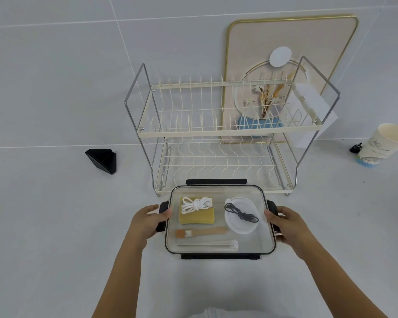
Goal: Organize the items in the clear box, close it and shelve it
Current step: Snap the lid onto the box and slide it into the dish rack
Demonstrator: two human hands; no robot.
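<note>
Left hand and right hand grip side latches of lidded clear box, balanced for lifting; rack at 12 o'clock.

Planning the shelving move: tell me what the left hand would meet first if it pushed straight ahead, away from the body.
Likely the cream wire dish rack: its lower tier sits just beyond the clear plastic box that the left hand and right hand grip by its sides. Depth is unclear; the hand might pass just left of the rack's leg.
</note>
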